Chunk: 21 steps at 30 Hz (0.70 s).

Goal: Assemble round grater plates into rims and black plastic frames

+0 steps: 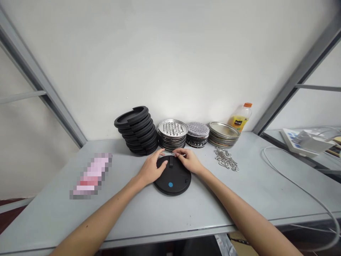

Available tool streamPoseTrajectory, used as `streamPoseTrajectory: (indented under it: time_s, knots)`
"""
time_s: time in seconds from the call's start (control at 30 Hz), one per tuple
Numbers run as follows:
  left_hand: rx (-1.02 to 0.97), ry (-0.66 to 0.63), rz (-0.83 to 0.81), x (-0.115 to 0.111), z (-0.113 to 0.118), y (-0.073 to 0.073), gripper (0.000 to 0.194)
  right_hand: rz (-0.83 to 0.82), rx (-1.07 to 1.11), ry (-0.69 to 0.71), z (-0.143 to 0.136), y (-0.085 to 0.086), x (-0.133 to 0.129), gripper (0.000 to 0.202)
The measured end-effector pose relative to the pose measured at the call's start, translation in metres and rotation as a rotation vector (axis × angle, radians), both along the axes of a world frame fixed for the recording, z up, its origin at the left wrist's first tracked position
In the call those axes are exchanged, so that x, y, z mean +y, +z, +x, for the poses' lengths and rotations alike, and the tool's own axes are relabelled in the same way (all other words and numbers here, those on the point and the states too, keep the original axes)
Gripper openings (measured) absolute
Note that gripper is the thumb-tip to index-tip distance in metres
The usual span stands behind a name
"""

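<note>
On the grey table (133,222) lies a black disc (177,179). The left hand (152,168), loosely spread, is at its left edge; the right hand (191,161) pinches a thin metal piece (173,153) by its far edge.

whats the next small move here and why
Probably ease the metal piece toward the black tab: the right hand seems to pinch it near that tab, at the far edge of the black disc, and the left hand is at the disc's left side.
</note>
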<state>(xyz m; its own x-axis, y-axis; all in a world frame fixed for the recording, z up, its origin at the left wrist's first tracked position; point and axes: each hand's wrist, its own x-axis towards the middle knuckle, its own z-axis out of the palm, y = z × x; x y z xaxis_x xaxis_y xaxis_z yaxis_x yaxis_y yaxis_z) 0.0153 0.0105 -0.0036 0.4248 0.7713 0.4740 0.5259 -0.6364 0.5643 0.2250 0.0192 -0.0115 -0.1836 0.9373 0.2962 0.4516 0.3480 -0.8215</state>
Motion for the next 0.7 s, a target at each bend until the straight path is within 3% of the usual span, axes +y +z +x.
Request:
streamPoseTrajectory:
  time_s: [0.1, 0.2, 0.3, 0.47, 0.7]
  knots:
    - [-0.044, -0.035, -0.007, -0.003, -0.004, -0.001, 0.058, 0.019, 0.000, -0.004, 0.002, 0.000, -0.001, 0.025]
    - [0.032, -0.176, -0.049, -0.002, -0.011, 0.003, 0.075, 0.048, 0.017, -0.028, 0.003, -0.001, -0.001, 0.025]
    - [0.108, -0.250, -0.098, -0.001, -0.015, 0.004, 0.079, 0.085, 0.015, -0.036, 0.004, -0.002, -0.002, 0.017]
    - [0.153, -0.161, -0.117, -0.007, -0.009, 0.003, 0.069, 0.143, -0.015, -0.028, 0.003, 0.000, -0.002, 0.014]
    - [0.227, 0.057, -0.002, -0.021, 0.006, 0.000, 0.057, 0.157, 0.028, -0.059, -0.002, 0.006, -0.002, 0.016]
